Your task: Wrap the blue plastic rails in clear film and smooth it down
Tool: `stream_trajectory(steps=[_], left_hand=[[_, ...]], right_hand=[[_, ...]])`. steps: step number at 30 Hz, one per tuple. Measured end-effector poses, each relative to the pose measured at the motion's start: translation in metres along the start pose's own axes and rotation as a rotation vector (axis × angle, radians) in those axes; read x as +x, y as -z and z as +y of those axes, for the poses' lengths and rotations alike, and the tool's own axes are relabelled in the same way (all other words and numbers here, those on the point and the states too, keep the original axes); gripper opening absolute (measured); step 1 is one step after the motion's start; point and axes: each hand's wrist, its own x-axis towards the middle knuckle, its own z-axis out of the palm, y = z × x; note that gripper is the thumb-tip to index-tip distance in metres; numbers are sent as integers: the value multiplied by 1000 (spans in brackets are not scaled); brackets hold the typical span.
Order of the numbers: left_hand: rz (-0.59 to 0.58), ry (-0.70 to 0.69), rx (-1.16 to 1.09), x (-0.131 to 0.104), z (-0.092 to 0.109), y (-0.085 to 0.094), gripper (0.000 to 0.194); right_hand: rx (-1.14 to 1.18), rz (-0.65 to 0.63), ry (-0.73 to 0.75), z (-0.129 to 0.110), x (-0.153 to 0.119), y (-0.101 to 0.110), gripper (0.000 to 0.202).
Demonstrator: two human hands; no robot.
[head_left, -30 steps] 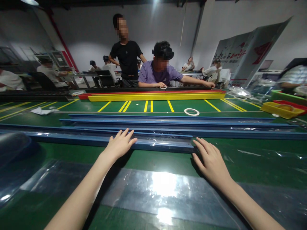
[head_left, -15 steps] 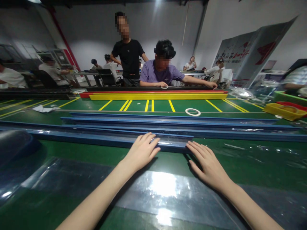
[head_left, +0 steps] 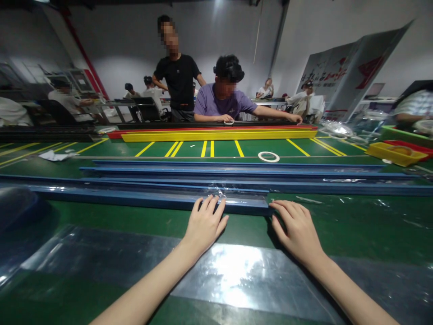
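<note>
A long blue channel strip (head_left: 162, 201) lies across the green table, its right end between my hands. My left hand (head_left: 205, 223), fingers spread, rests its fingertips on the strip's near edge. By the strip's right end is my right hand (head_left: 297, 228), its fingers apart and the fingertips at the corner; whether they touch it I cannot tell. Crumpled clear film (head_left: 219, 191) shows in the channel just beyond my left fingers. A wide clear plastic sheet (head_left: 203, 280) lies flat under my forearms.
More blue strips (head_left: 237, 169) lie parallel behind. Farther back are a roll of white tape (head_left: 268, 156), a yellow strip (head_left: 216, 134) and a red strip (head_left: 113, 135). A co-worker in purple (head_left: 223, 103) leans over them. Yellow tray (head_left: 394, 154) at right; dark-blue curved object (head_left: 20, 225) at left.
My left hand has drawn slightly back toward me, its fingers now at the strip's near edge. Crumpled film shows beyond it. My right hand has shifted a little right.
</note>
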Motion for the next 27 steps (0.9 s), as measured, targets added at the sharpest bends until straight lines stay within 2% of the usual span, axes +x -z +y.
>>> stream_trajectory(steps=[5,10,13,16,19,21,24,27], left_hand=[[15,17,-12,-1,3,-1,36],[-8,-153,-54,-2,2,-4,41],[-26,-200,-67,-2,3,-5,40],[-5,-146,-40,-1,5,-3,37],[15,-41,0,-1,7,1,36],[20,23,22,-1,7,2,36],[30,24,17,-2,7,2,36],[31,-101,-31,-3,6,-1,38]], right_hand=[[73,-74,72,0,0,-1,32],[97,-227,237,-5,-1,-1,50],[61,-248,295,-7,-1,-3,53],[19,-163,250,-6,-1,-5,49],[6,-50,121,-4,-1,-4,40],[12,-27,46,-3,-1,-2,33],[53,-63,37,-3,-1,-2,31],[104,-163,138,-3,-1,-2,43]])
